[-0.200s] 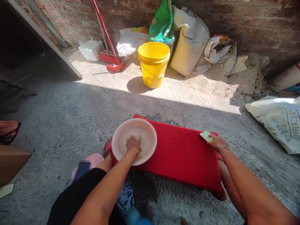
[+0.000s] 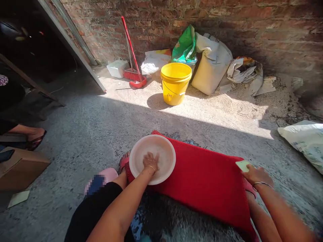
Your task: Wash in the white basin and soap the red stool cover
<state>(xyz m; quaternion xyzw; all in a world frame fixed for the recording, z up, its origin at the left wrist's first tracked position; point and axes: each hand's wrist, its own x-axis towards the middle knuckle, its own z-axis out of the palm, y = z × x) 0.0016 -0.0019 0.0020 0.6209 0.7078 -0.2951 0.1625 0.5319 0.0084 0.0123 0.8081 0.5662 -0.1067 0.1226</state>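
Red mat (image 2: 202,181), left hand (image 2: 150,160) flat in white basin (image 2: 152,159), right hand (image 2: 256,174) grip on green soap (image 2: 242,165)

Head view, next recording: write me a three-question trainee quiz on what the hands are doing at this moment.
1. True or false: the left hand is inside the round white plastic basin.
2. What does the right hand hold? A) a pale green flat bar B) a red broom C) a yellow bucket
3. What does the white basin rest on?

Key:
1. True; the hand is pressed to the basin's floor.
2. A; the pale green flat bar is held at the far right corner of the red textured mat.
3. On the left end of the red mat, which lies on the grey concrete floor.
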